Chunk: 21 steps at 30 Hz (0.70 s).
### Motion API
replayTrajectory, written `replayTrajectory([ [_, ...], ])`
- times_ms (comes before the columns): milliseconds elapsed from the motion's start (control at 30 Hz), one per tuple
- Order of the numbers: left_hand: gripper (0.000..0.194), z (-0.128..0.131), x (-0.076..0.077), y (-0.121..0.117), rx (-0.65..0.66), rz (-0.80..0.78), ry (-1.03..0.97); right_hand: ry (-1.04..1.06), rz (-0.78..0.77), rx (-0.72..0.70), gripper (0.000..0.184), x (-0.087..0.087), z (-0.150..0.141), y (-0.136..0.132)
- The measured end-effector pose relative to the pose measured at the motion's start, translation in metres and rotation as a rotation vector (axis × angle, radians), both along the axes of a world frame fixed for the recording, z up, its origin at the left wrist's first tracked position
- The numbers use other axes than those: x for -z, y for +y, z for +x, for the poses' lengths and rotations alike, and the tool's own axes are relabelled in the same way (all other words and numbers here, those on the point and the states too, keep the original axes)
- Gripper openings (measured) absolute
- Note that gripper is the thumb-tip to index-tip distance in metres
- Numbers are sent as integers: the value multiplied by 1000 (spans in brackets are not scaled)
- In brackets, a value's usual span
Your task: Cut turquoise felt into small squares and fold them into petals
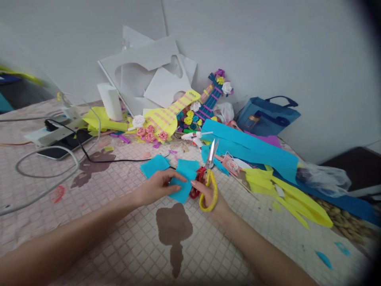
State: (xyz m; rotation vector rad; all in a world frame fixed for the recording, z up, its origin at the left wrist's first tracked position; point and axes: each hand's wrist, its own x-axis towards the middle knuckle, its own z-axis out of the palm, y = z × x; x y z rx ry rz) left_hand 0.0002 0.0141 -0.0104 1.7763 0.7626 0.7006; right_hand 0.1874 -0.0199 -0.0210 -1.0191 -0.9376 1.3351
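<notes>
In the head view, my left hand (167,183) pinches a small blue crepe paper piece (181,192) between thumb and fingers. My right hand (212,196) holds scissors (209,171) with one yellow and one red handle, their blades pointing up and away from the paper. The tip of my right thumb reaches the right edge of the same paper piece. Another blue paper square (154,166) lies on the table just beyond my left hand. A white hot glue gun (193,137) rests behind the scissors.
Long blue crepe paper (253,149) and yellow strips (285,194) lie to the right. Guitar-shaped paper crafts, one yellow (163,119) and one blue (210,101), lean at the back near white cut-out boards (139,55). A power strip (47,133), phone (65,145) and cables occupy the left.
</notes>
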Motion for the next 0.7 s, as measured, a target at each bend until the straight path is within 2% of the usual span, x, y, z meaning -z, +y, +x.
replayTrajectory([
  [100,30,0,4,1,-46,0,-1,-7,2,-39,25,1,-2,-2],
  [200,34,-1,5,2,-11,-30,0,-20,14,-50,27,1,-4,-3],
  [367,43,-2,1,1,39,-52,-30,-89,-1,81,28,6,0,-1],
  [433,42,-2,-1,0,44,-58,-44,-88,-22,116,30,10,3,2],
  [567,37,-2,-3,0,100,-107,-47,-18,-58,86,31,16,7,7],
  [700,34,-2,-3,1,75,-102,-25,12,-62,80,31,15,6,6],
])
